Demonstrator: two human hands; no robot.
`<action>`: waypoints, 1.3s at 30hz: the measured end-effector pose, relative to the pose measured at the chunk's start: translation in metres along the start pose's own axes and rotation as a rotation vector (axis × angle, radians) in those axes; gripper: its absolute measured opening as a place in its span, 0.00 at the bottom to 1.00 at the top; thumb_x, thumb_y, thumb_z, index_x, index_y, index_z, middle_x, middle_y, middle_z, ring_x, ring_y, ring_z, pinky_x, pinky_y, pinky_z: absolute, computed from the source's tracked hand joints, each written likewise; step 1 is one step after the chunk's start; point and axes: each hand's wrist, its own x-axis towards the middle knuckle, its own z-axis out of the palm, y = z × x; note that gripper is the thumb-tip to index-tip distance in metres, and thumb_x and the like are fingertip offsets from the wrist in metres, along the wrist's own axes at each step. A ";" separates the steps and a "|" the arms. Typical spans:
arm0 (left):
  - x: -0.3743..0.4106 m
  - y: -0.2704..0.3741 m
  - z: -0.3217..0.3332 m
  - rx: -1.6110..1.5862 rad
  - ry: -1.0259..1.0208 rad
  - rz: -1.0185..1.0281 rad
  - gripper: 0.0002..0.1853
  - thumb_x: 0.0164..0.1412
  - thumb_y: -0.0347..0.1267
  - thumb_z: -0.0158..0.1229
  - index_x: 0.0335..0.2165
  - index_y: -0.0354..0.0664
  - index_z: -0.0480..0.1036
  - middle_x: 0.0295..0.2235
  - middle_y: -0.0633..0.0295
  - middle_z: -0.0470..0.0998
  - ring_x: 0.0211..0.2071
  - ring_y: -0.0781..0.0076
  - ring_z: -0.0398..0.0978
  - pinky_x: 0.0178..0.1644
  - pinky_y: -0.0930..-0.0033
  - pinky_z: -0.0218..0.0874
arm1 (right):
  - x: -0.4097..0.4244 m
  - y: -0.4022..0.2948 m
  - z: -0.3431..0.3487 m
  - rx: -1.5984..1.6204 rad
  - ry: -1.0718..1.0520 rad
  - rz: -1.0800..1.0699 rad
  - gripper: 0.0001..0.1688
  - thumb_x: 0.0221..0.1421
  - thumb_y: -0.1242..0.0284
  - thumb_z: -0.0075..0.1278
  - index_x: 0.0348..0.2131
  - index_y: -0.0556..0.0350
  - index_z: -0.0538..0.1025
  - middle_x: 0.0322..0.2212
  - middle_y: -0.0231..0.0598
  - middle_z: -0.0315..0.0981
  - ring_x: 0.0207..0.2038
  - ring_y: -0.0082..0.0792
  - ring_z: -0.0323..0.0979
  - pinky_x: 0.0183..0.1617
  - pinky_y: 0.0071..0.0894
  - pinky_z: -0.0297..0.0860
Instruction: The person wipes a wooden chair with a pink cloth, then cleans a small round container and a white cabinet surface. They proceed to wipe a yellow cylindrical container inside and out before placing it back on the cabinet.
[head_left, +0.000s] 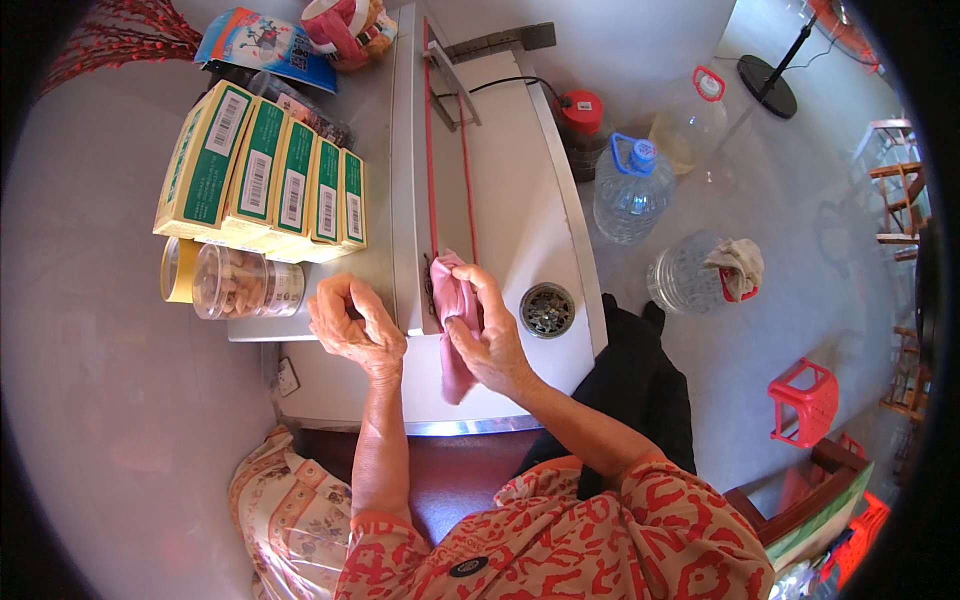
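Observation:
My right hand (491, 337) grips a pink cloth (454, 300), fingers on top and thumb at its side. The cloth lies against the near end of a grey panel (452, 180) edged with red strips, and its lower end hangs loose. My left hand (356, 319) is curled at the near edge of a grey cabinet top (371, 187), with nothing visible in it. Beside it lies a clear plastic jar (247, 283) of brown pieces. A round ornate metal dish (547, 310) sits on the white tabletop (517, 247) to the right of my right hand.
Several yellow and green boxes (259, 172) stand in a row on the cabinet. Large plastic bottles, one with a blue handle (634, 187), stand on the floor at right, and a rag (736, 266) lies over another. A red plastic stool (805, 403) is farther right.

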 end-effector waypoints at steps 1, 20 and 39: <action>-0.001 -0.001 -0.001 -0.004 -0.005 -0.007 0.07 0.55 0.30 0.49 0.21 0.45 0.68 0.19 0.68 0.64 0.23 0.70 0.59 0.30 0.67 0.50 | 0.001 -0.001 0.002 -0.033 0.017 -0.107 0.32 0.48 0.86 0.46 0.54 0.57 0.61 0.45 0.49 0.65 0.48 0.43 0.67 0.51 0.34 0.64; 0.000 -0.003 0.000 0.003 0.011 0.017 0.08 0.54 0.29 0.49 0.20 0.46 0.67 0.18 0.70 0.65 0.24 0.72 0.60 0.30 0.68 0.50 | 0.004 0.132 -0.010 -0.318 -0.044 0.708 0.15 0.57 0.76 0.42 0.44 0.56 0.72 0.40 0.56 0.67 0.44 0.48 0.68 0.46 0.44 0.65; -0.001 0.001 -0.001 0.004 0.003 0.043 0.07 0.52 0.29 0.49 0.20 0.46 0.64 0.22 0.69 0.69 0.26 0.66 0.61 0.33 0.65 0.50 | -0.001 0.001 0.013 0.026 0.008 -0.203 0.28 0.51 0.89 0.41 0.53 0.60 0.67 0.42 0.45 0.62 0.45 0.37 0.64 0.49 0.29 0.62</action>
